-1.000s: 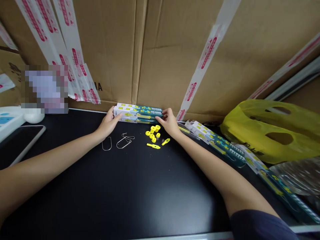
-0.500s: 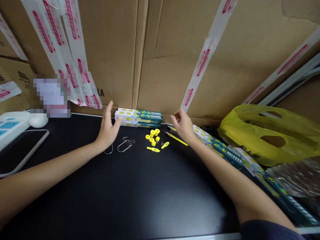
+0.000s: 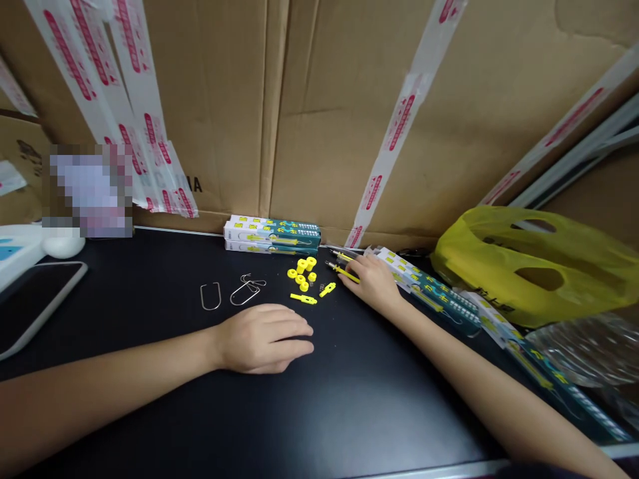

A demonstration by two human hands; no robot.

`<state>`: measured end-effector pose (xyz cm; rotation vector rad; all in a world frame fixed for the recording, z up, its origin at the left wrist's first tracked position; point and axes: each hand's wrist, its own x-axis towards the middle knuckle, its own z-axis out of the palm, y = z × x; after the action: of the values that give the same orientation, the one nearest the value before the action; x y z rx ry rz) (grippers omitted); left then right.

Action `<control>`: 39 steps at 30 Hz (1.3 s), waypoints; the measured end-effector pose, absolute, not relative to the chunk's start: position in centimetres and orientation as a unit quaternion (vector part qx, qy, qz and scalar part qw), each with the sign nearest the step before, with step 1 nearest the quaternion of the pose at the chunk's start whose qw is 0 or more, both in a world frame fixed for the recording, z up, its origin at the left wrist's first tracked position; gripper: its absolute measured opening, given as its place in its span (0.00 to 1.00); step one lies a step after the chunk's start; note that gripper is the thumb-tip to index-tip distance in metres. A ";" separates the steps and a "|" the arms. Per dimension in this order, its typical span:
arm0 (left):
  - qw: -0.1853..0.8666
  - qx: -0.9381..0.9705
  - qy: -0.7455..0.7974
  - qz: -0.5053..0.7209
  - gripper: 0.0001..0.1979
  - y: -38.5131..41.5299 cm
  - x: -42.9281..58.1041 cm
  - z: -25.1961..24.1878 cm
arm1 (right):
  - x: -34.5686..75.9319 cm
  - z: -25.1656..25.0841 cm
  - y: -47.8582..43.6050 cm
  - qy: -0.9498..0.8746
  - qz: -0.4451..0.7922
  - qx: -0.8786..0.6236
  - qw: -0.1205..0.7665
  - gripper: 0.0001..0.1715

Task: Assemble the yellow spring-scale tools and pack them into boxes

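My right hand is closed at the fingertips around a thin yellow rod with a metal tip, at the right of the loose parts. A second similar rod lies just behind it. My left hand rests palm down on the black table, fingers stretched out and holding nothing. In front of it lie bent metal wire hooks and a wire loop. Between the hands are several small yellow caps and rings, a flat yellow piece, another short yellow piece and tiny springs.
Two stacked printed boxes stand against the cardboard wall. More such boxes lie at the right, beside a yellow plastic bag and a clear ribbed plastic item. A phone and a white power strip are at the left.
My left hand has come down from beside the stacked boxes to the table nearer me, uncovering the wire loop. The right hand has lowered onto the yellow rod.
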<state>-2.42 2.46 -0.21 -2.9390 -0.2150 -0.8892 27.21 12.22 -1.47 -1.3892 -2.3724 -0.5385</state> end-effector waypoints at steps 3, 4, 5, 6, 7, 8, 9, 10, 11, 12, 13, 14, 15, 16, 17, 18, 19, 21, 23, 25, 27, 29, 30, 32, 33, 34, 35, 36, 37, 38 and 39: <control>0.029 -0.960 -0.072 -0.268 0.12 2.7 -2.4 0.0 | 27.2 -1.6 12.2 -0.839 -0.185 -0.486 0.158 0.14; 0.031 -0.960 -0.070 -0.268 0.12 2.7 -2.4 0.0 | 27.3 -1.6 12.2 -0.840 -0.176 -0.485 0.168 0.14; 0.034 -0.959 -0.068 -0.274 0.11 2.7 -2.4 -0.1 | 27.3 -1.5 12.2 -0.838 -0.166 -0.485 0.185 0.14; 0.037 -0.956 -0.067 -0.284 0.11 2.7 -2.4 -0.1 | 27.3 -1.4 12.1 -0.833 -0.159 -0.488 0.205 0.13; 0.041 -0.952 -0.067 -0.296 0.11 2.6 -2.4 -0.2 | 27.2 -1.2 11.9 -0.827 -0.153 -0.491 0.227 0.13; 0.048 -0.947 -0.069 -0.309 0.11 2.5 -2.4 -0.2 | 26.9 -1.1 11.5 -0.821 -0.149 -0.491 0.250 0.12; 0.061 -0.942 -0.073 -0.321 0.12 2.4 -2.5 -0.3 | 26.5 -0.9 11.0 -0.820 -0.145 -0.484 0.267 0.12; 0.079 -0.937 -0.081 -0.329 0.13 2.3 -2.5 -0.3 | 25.9 -0.8 10.3 -0.827 -0.137 -0.467 0.282 0.12; 0.100 -0.932 -0.096 -0.334 0.14 2.3 -2.5 -0.3 | 25.1 -0.7 9.5 -0.843 -0.122 -0.434 0.293 0.12; 0.122 -0.928 -0.118 -0.333 0.16 2.2 -2.5 -0.3 | 24.3 -0.6 8.5 -0.869 -0.101 -0.388 0.290 0.12; 0.140 -0.924 -0.147 -0.325 0.17 2.2 -2.4 -0.3 | 23.4 -0.5 7.4 -0.890 -0.082 -0.346 0.284 0.12; 0.151 -0.922 -0.179 -0.309 0.17 2.2 -2.4 -0.3 | 22.5 -0.4 6.4 -0.905 -0.060 -0.312 0.284 0.10; 0.157 -0.921 -0.210 -0.289 0.16 2.2 -2.3 -0.4 | 21.7 -0.3 5.4 -0.915 -0.036 -0.280 0.289 0.09; 0.156 -0.921 -0.238 -0.266 0.15 2.3 -2.2 -0.5 | 21.1 -0.2 4.6 -0.917 -0.013 -0.266 0.298 0.08; 0.150 -0.922 -0.260 -0.245 0.12 2.5 -2.2 -0.6 | 20.7 -0.1 3.9 -0.917 0.003 -0.258 0.303 0.08; 0.142 -0.923 -0.275 -0.228 0.11 2.6 -2.1 -0.7 | 20.5 0.0 3.6 -0.915 0.017 -0.259 0.308 0.08; 0.131 -0.923 -0.291 -0.215 0.11 2.8 -2.1 -0.8 | 20.4 0.1 3.4 -0.910 0.032 -0.267 0.314 0.08; 0.107 -0.922 -0.314 -0.201 0.11 3.0 -2.1 -0.9 | 20.9 0.3 3.5 -0.895 0.072 -0.293 0.328 0.09; 0.083 -0.920 -0.329 -0.197 0.10 3.1 -2.1 -0.9 | 21.6 0.3 4.0 -0.874 0.127 -0.322 0.342 0.10; 0.065 -0.922 -0.332 -0.190 0.08 3.1 -2.2 -0.9 | 22.1 0.2 4.4 -0.852 0.187 -0.343 0.349 0.12; 0.057 -0.925 -0.328 -0.183 0.05 2.9 -2.2 -0.8 | 22.1 -0.2 4.4 -0.833 0.236 -0.356 0.351 0.14; 0.050 -0.927 -0.323 -0.182 0.04 2.6 -2.2 -0.8 | 21.6 -0.7 3.9 -0.823 0.270 -0.360 0.346 0.15; 0.043 -0.929 -0.318 -0.183 0.04 2.5 -2.2 -0.9 | 21.3 -0.9 3.5 -0.822 0.280 -0.360 0.340 0.16; 0.041 -0.935 -0.302 -0.181 0.06 2.2 -2.0 -1.0 | 20.7 -1.3 2.8 -0.830 0.288 -0.353 0.322 0.16; 0.046 -0.938 -0.293 -0.178 0.08 2.1 -1.9 -1.0 | 20.5 -1.4 2.6 -0.837 0.285 -0.347 0.313 0.15; 0.053 -0.940 -0.287 -0.177 0.10 2.1 -1.8 -1.1 | 20.4 -1.4 2.5 -0.843 0.279 -0.343 0.308 0.14; 0.059 -0.940 -0.285 -0.176 0.12 2.0 -1.7 -1.1 | 20.4 -1.4 2.5 -0.847 0.268 -0.341 0.309 0.13; 0.061 -0.939 -0.288 -0.177 0.13 2.0 -1.7 -1.2 | 20.6 -1.3 2.7 -0.848 0.254 -0.344 0.314 0.12; 0.060 -0.937 -0.295 -0.178 0.13 2.0 -1.6 -1.2 | 20.8 -1.2 3.1 -0.846 0.234 -0.353 0.323 0.13; 0.054 -0.934 -0.304 -0.179 0.13 2.0 -1.6 -1.1 | 21.0 -0.9 3.7 -0.843 0.211 -0.368 0.332 0.12; 0.046 -0.932 -0.311 -0.179 0.12 2.1 -1.5 -1.1 | 21.2 -0.7 4.4 -0.839 0.184 -0.386 0.336 0.11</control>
<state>-1.54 2.07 -1.11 -2.8467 -0.9492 -0.5453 21.23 4.36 -0.69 -1.0076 -2.1878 0.4797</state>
